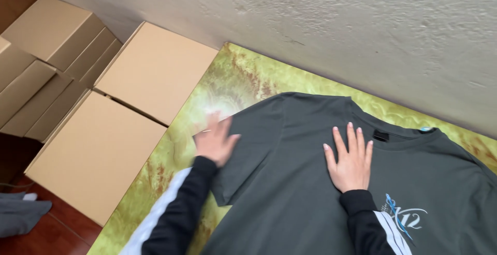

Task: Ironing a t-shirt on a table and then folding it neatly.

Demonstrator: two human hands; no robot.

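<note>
Left hand (215, 142): motion-blurred; fingertips smeared, contact with sleeve edge unclear.
T-shirt (290, 193): hem and 3 o'clock sleeve cut off by bottom and right edges.
Chest print (406, 217): partly covered by right forearm.
Desk (233, 79): mostly hidden under shirt; 6 o'clock end out of frame.
Cardboard boxes (93, 151): 9 o'clock stack cropped at left edge.
Grey cloth (18, 213): cropped; kind unclear.
</note>
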